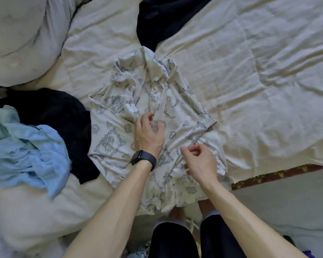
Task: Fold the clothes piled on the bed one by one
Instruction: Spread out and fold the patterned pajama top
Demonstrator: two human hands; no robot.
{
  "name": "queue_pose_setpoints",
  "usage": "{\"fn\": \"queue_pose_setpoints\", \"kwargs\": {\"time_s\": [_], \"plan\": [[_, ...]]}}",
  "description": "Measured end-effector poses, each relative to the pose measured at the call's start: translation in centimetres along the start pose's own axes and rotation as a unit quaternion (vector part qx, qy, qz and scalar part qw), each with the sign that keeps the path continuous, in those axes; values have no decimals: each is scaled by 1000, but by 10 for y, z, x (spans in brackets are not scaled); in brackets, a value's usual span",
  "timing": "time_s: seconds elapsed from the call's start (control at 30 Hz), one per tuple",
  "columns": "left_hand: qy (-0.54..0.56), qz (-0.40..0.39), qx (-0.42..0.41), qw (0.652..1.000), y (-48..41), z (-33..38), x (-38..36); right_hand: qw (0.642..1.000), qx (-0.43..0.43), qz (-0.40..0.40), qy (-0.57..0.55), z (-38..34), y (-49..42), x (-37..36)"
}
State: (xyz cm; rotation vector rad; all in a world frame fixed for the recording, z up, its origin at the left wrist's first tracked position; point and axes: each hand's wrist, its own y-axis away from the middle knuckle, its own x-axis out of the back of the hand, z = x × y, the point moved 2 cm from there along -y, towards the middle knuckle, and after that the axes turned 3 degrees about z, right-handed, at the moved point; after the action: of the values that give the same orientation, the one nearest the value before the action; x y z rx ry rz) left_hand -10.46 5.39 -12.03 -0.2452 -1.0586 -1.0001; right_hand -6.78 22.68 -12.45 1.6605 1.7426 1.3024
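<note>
A cream garment printed with grey-blue drawings [119, 127] lies rumpled and partly spread on the bed, its lower end hanging over the near edge. My left hand [149, 135], a dark watch on its wrist, sits on the garment's middle with fingers curled round a bunch of the cloth. My right hand [199, 159] is just to the right and nearer me, its thumb and fingers curled at a creased fold of the same garment. A light blue garment [26, 146] and a black garment [63, 112] lie heaped to the left.
A second black garment [162, 19] lies at the top centre. A bulky pale duvet [21, 40] fills the top left. The cream bedsheet [259, 71] spreads wrinkled to the right, ending at a patterned mattress edge [268, 175]. My legs stand below the bed's edge.
</note>
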Motion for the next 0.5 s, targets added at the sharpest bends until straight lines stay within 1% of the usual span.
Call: {"fn": "queue_pose_setpoints", "kwargs": {"time_s": [0.07, 0.13, 0.2, 0.3, 0.33, 0.4, 0.5], "plan": [[17, 34, 34, 999, 40, -36, 19, 996, -12, -50, 74, 17, 19, -20], [16, 55, 69, 996, 79, -73, 37, 984, -1, -87, 158, 33, 36, -39], [6, 35, 103, 994, 111, -108, 50, 964, 17, -117, 238, 50, 49, -56], [-36, -47, 138, 989, 142, -155, 61, 932, 46, -134, 334, 77, 66, -79], [-58, -78, 151, 984, 148, -168, 62, 928, 52, -123, 347, 83, 69, -86], [-85, -126, 163, 975, 152, -188, 64, 933, 74, -94, 339, 92, 74, -95], [-74, -167, 125, 975, 148, -203, 65, 946, 114, -58, 299, 106, 79, -96]]}}
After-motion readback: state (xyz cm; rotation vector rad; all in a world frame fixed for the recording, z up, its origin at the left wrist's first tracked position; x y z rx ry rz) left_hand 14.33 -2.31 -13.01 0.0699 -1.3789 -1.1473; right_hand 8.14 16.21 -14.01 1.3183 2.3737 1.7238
